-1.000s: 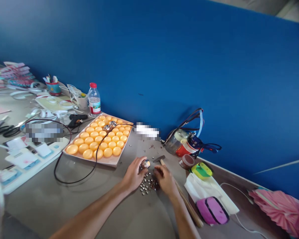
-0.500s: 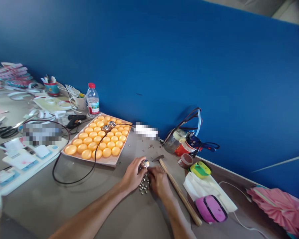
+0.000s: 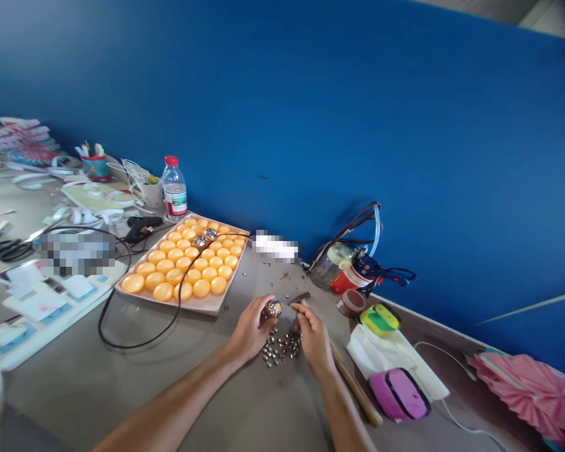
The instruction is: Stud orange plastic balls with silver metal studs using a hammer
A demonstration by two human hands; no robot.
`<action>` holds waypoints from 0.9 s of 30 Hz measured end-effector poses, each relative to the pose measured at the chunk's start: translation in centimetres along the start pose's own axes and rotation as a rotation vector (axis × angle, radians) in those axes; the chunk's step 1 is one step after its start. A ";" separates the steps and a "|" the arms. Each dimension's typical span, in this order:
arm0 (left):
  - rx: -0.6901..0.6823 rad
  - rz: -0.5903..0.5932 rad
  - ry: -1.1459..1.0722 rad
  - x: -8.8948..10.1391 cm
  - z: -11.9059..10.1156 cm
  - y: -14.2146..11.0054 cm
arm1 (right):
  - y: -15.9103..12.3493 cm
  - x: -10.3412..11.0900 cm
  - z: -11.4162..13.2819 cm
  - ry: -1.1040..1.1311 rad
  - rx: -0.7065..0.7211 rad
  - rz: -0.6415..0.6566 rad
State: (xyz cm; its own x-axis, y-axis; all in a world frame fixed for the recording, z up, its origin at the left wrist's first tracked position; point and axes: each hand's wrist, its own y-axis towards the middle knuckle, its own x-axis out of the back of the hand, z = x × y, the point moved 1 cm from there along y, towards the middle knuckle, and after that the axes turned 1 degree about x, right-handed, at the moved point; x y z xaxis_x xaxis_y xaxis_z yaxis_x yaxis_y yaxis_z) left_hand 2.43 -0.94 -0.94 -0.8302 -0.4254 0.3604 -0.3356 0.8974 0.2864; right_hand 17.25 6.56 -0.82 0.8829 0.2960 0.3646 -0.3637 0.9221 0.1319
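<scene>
My left hand [image 3: 249, 331] is closed round a ball [image 3: 274, 307] partly covered with shiny silver studs. To its right, my right hand [image 3: 313, 336] is held with thumb and fingers pinched; anything between the fingertips is too small to name. Between and below both hands lies a loose pile of small, shiny, rounded metal studs [image 3: 277, 350]. A hammer [image 3: 358, 390] rests partly beneath my right hand and wrist, its head showing just beyond the fingers.
A shallow tray [image 3: 206, 309] of orange balls, two of them silver-covered, sits at the left, with a black cable across it. Behind it stands a bottle [image 3: 174, 191]. A power strip [image 3: 70, 307] lies far left. Right are jars [image 3: 351, 302] and a purple case [image 3: 399, 394].
My right hand has drawn away from the ball to the right, uncovering more of the stud pile and covering part of the hammer handle. My left hand keeps the ball, now slightly turned.
</scene>
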 end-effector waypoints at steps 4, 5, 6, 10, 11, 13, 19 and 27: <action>0.009 -0.007 -0.001 0.1 -0.2 0.0 | 0.2 0.1 -0.2 0.239 -0.117 0.013; 0.010 -0.011 -0.001 0.1 -0.2 0.0 | 0.2 0.1 -0.3 0.312 -0.149 0.022; 0.009 -0.013 -0.001 0.1 -0.1 0.0 | 0.1 0.0 -0.3 0.394 -0.184 0.033; -0.009 -0.030 0.007 -0.1 0.4 0.0 | 0.1 0.1 0.0 0.758 -0.313 0.082; -0.013 -0.032 0.010 -0.2 0.5 0.0 | 0.1 0.2 0.1 0.830 -0.332 0.089; -0.019 -0.033 0.018 -0.3 0.6 0.0 | 0.2 0.4 0.3 0.929 -0.347 0.094; -0.035 -0.041 0.012 -0.2 0.5 0.0 | 0.2 0.3 0.6 1.008 -0.313 0.094; -0.030 -0.044 0.016 -0.3 0.6 0.1 | -0.1 0.2 0.9 0.980 -0.359 0.125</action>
State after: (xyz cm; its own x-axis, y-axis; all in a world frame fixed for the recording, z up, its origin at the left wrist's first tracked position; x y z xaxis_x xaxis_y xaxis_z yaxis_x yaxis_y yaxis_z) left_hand 2.44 -0.69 -1.53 -0.8075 -0.4668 0.3605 -0.3582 0.8738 0.3290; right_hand 17.19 6.32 0.12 0.7576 0.3185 -0.5697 -0.5008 0.8434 -0.1945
